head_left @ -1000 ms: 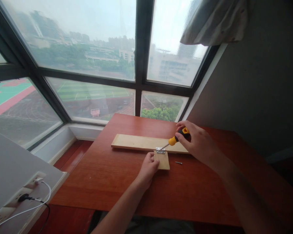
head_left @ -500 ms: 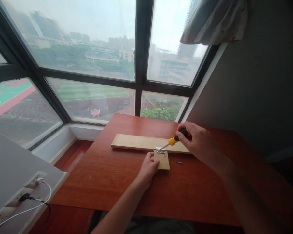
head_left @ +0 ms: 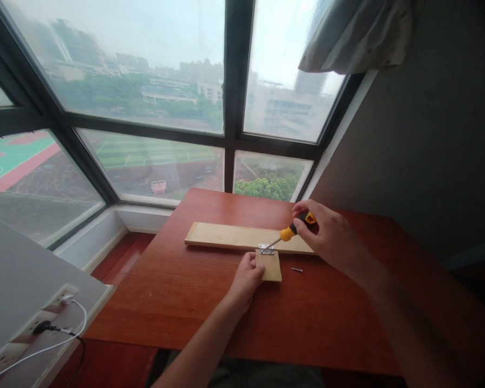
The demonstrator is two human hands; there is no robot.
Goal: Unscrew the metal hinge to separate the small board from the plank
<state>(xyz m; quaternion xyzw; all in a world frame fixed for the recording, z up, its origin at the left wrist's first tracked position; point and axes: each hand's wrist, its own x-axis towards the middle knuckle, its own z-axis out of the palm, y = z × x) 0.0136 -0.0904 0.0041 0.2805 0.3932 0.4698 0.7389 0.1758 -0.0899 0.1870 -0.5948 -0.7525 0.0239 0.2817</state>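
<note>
My right hand (head_left: 327, 231) is closed on the black and yellow handle of a screwdriver (head_left: 286, 233). The tool slants down to the left, and its tip meets a silver metal hinge (head_left: 267, 248). That hinge spans from a long pale wooden board (head_left: 222, 234) to a small wooden piece (head_left: 271, 269) in front of it. Fingers of my left hand (head_left: 246, 277) grip the small piece by its left edge, thumb on top. A loose screw (head_left: 296, 270) lies on the table to the right of the small piece.
The reddish-brown wooden table (head_left: 178, 302) runs up to large dark-framed windows (head_left: 230, 108). At the lower left, a white panel carries power sockets (head_left: 44, 326) with a white cable (head_left: 32, 350) and a black plug (head_left: 42, 327). Grey cloth (head_left: 359, 40) hangs at the upper right.
The fingers of my right hand have shifted a little on the screwdriver handle, which looks slightly turned. The left hand, boards and loose screw stay in place.
</note>
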